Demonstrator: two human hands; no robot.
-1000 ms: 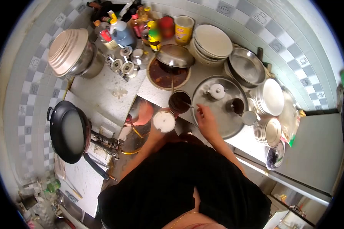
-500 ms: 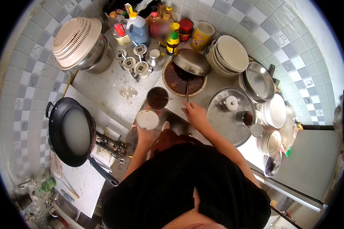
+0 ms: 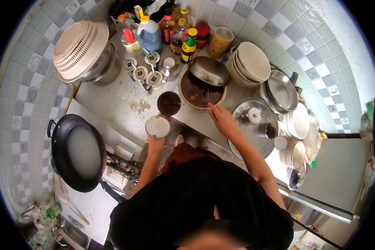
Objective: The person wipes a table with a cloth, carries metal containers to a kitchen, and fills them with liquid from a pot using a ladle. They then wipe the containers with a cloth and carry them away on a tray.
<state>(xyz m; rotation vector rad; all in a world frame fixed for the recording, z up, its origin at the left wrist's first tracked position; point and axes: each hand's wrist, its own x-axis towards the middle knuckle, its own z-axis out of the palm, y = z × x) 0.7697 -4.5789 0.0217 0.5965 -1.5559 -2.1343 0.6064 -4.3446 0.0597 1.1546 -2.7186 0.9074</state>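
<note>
In my left hand (image 3: 155,142) is a small pale bowl (image 3: 157,126), held from its near side; its inside looks whitish. My right hand (image 3: 221,118) is closed on the handle of a spoon (image 3: 208,96), whose lower end is hidden in dark liquid. That liquid, with lumps in it, fills a wide pot (image 3: 182,91) at the back of the counter. A metal lid (image 3: 209,71) rests tilted across the pot's far side. Just beyond the pale bowl stands a metal cup (image 3: 169,103) of dark brown content, with a utensil in it.
A large metal tray (image 3: 250,137) with a white-lidded item and a small cup lies right. Bowls (image 3: 252,60) and plates (image 3: 298,121) are stacked beyond it. Sauce bottles (image 3: 189,46) line the wall. A black wok (image 3: 77,152) holding cloudy liquid stands left, near a colander (image 3: 81,50).
My right hand has moved up and slightly right, closer to the pot, with the spoon deeper in it. My left hand and the pale bowl have shifted slightly up and left.
</note>
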